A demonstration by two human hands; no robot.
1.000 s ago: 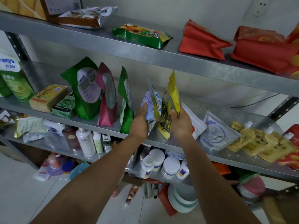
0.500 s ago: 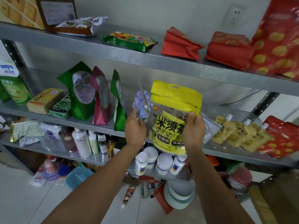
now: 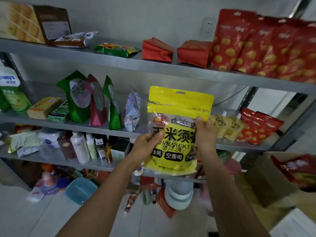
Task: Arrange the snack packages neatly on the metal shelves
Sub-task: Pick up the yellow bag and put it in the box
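A: Cam layout?
B: One head cam, wide-angle. It sits close to the metal shelves (image 3: 119, 62), faces them roughly square-on, pitched slightly down.
A: Coverage?
B: Single view. Right edge is smeared, so framing there is hard to judge.

A plain pale grey wall (image 3: 153, 17) runs behind the metal shelves (image 3: 119, 64), with a white wall socket (image 3: 209, 28) at one o'clock and a thin dark cable (image 3: 232, 98) at two. Light, glossy floor tiles (image 3: 34, 219) spread at seven, and a brown cardboard box (image 3: 266, 180) sits at four. The light is soft and even.
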